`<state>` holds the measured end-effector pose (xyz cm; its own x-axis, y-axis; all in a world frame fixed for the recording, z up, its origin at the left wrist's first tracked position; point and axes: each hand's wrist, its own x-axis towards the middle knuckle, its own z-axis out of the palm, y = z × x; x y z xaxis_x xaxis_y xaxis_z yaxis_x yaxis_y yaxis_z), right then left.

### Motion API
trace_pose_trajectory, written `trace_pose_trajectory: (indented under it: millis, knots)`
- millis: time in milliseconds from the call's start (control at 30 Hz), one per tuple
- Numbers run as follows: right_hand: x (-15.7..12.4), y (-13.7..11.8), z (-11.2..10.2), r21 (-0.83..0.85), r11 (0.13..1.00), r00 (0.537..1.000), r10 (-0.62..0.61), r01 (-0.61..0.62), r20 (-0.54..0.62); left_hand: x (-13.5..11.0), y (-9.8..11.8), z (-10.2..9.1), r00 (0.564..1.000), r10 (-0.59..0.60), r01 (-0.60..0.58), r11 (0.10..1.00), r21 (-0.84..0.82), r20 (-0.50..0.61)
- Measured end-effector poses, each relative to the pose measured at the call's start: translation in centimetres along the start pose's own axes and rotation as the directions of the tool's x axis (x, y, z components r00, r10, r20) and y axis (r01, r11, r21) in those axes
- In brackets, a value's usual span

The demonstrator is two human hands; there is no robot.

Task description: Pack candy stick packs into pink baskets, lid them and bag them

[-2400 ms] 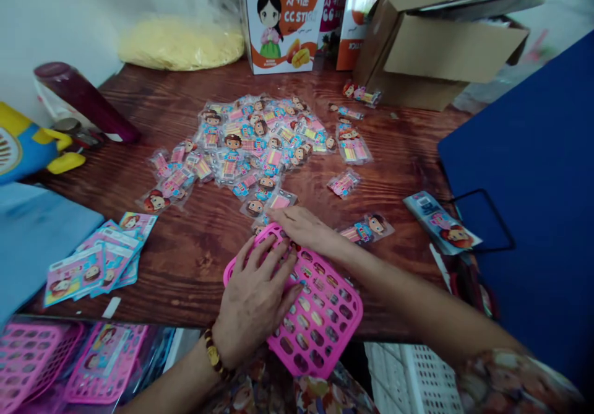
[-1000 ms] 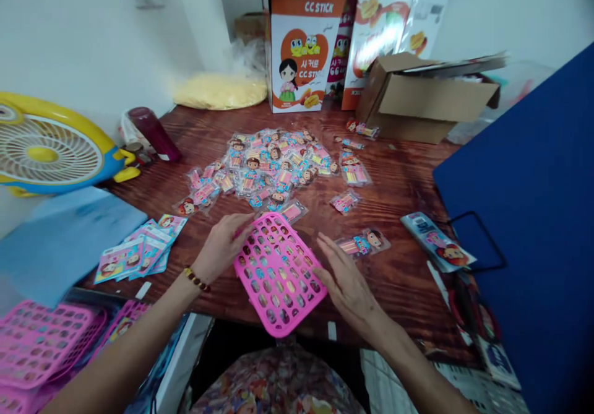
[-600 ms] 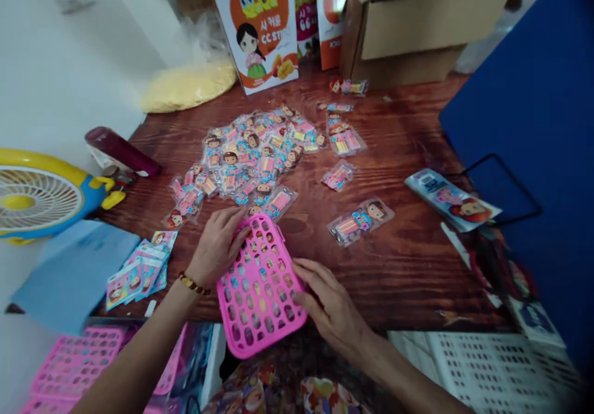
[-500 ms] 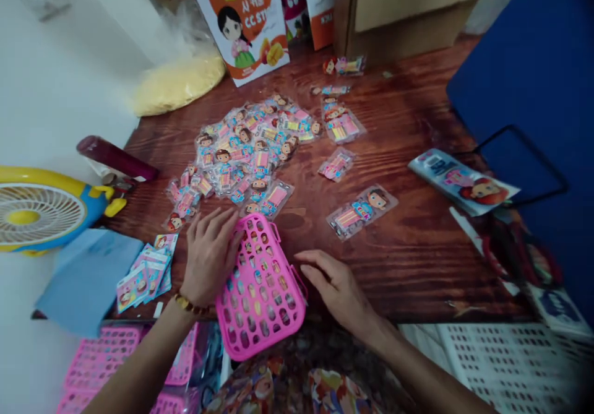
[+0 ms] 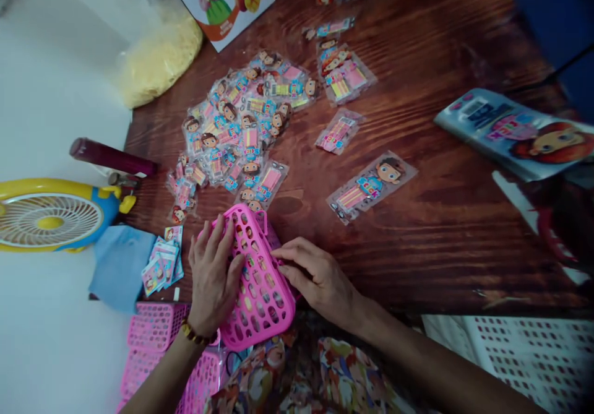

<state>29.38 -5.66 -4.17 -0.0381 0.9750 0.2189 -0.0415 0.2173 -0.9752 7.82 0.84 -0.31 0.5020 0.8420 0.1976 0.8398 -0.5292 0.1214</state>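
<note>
A pink plastic basket [image 5: 260,296] with a slotted lid stands at the table's front edge, small things showing dimly through its holes. My left hand [image 5: 211,278] lies flat on the left part of the lid, fingers stretched and a little spread. At the basket's right side, my right hand [image 5: 320,281] has its fingers curled against the lid's edge by a side clasp; the fingertips partly hide what they grip. Beyond the basket lies a heap of small clear packets [image 5: 241,117] with pink and yellow sticks and cartoon figures. A single packet [image 5: 371,186] lies to the right.
Left are a yellow-blue fan [image 5: 51,216], a dark red bottle [image 5: 114,157], a blue cloth [image 5: 121,265] and small cards [image 5: 162,262]. Printed wrappers [image 5: 520,132] lie right. More pink baskets [image 5: 153,327] sit below left, a white crate [image 5: 533,352] below right. A yellow-filled bag [image 5: 160,61] rests behind.
My right hand has moved left onto the basket's side and its fingers have closed in at the edge. My left hand stays on the lid. The view has tilted downward.
</note>
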Motion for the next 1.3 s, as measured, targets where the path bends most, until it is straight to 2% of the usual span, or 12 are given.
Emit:
trace_pose_trajectory:
  millis: [200, 300, 367, 433, 500, 667, 833, 967, 1133, 1300]
  knots:
    - [-0.2, -0.5, 0.5, 0.019, 0.999, 0.998, 0.043, -0.043, -0.039, -0.3, -0.1, 0.1, 1.0, 0.011, -0.011, 1.0, -0.02, -0.016]
    - [0.0, -0.9, 0.6, 0.047, 0.98, 0.981, 0.193, -0.191, -0.035, -0.5, -0.3, 0.1, 0.999, -0.019, 0.015, 0.996, -0.084, -0.04]
    - [0.2, -0.9, 0.6, 0.112, 0.944, 0.95, 0.312, -0.309, -0.013, -0.6, -0.3, 0.0, 0.998, -0.041, 0.035, 0.993, -0.115, -0.053]
    - [0.6, -0.9, 0.6, 0.184, 0.907, 0.925, 0.38, -0.378, 0.028, -0.6, -0.3, -0.1, 0.997, -0.043, 0.036, 0.992, -0.125, -0.056]
    - [0.9, -0.9, 0.7, 0.212, 0.9, 0.924, 0.379, -0.38, 0.047, -0.6, -0.1, -0.2, 0.998, -0.033, 0.026, 0.992, -0.126, -0.048]
    - [0.8, -0.9, 1.1, 0.159, 0.96, 0.973, 0.226, -0.23, 0.039, -0.8, -0.1, -0.4, 0.999, -0.023, 0.019, 0.992, -0.121, -0.024]
    - [0.8, -1.3, 1.4, 0.142, 0.976, 0.984, 0.154, -0.165, 0.088, -1.0, -0.4, -0.4, 1.0, 0.025, -0.026, 0.998, -0.065, -0.012]
    - [0.7, -1.4, 1.5, 0.126, 0.971, 0.98, 0.2, -0.201, 0.019, -0.4, 0.3, -0.3, 1.0, 0.024, -0.024, 0.999, 0.02, 0.012]
    - [0.0, -0.7, 2.2, 0.188, 0.94, 0.944, 0.308, -0.284, -0.114, 0.2, 1.1, -0.2, 0.999, 0.025, -0.028, 0.996, 0.083, 0.04]
    - [-0.1, -0.4, 2.3, 0.272, 0.883, 0.903, 0.419, -0.382, -0.093, 0.3, 1.3, -0.3, 0.998, 0.023, -0.028, 0.996, 0.079, 0.06]
